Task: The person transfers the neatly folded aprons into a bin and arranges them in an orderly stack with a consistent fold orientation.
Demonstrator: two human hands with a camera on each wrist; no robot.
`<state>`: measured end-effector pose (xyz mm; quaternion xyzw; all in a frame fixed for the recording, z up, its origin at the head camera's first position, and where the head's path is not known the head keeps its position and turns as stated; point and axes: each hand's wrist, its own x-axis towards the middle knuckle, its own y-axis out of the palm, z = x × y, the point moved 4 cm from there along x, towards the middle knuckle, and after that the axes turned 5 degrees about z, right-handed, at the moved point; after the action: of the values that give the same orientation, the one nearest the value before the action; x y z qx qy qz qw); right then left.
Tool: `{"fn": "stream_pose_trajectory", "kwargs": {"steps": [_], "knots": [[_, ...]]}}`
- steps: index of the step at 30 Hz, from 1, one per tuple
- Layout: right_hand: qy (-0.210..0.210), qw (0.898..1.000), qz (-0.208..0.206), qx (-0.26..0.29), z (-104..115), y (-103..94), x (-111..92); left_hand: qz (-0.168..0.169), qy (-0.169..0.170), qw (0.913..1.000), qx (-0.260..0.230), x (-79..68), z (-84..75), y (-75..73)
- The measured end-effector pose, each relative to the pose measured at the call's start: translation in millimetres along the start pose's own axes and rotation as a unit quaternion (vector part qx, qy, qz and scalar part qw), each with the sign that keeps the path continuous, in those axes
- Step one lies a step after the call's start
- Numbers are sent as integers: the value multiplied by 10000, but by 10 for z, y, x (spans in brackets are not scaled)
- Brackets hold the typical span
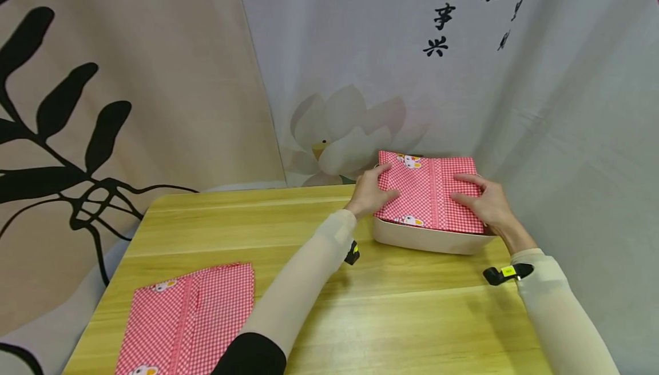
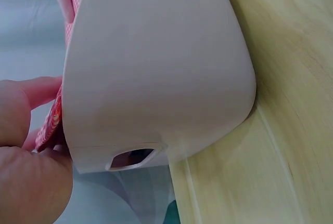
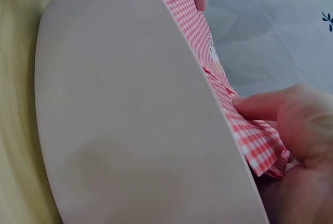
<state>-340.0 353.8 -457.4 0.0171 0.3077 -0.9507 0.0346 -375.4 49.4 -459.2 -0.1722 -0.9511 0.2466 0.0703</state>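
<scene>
A folded red-and-white gingham cloth [image 1: 412, 189] with rabbit prints lies across the top of a beige bin [image 1: 432, 239] at the back right of the table. My left hand [image 1: 369, 193] holds the cloth's left edge, thumb on top and fingers at its side. At the right edge, my right hand [image 1: 489, 206] grips the cloth the same way; in the right wrist view its thumb presses the checked fabric [image 3: 255, 141] and the other fingers are partly hidden below. The bin's end wall with a handle hole [image 2: 132, 158] shows in the left wrist view.
A second folded gingham cloth [image 1: 187, 318] with rabbit prints lies at the front left of the wooden table [image 1: 412, 312], partly behind my left arm. A printed curtain [image 1: 350, 49] hangs close behind the bin and to its right.
</scene>
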Motion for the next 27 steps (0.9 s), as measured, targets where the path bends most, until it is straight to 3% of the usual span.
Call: {"fn": "stream_pose_trajectory", "kwargs": {"steps": [8,17,27], "knots": [[18,9995,43,-320,-18,-11,-20,195,-31,9985,518,-12,-35,22],[-28,9980,194,-594,-19,23,-37,541,-77,9880,1445,-7,-85,61],[-3,9943,390,-988,-32,76,-64,780,-98,9806,1798,-5,-104,76]]}}
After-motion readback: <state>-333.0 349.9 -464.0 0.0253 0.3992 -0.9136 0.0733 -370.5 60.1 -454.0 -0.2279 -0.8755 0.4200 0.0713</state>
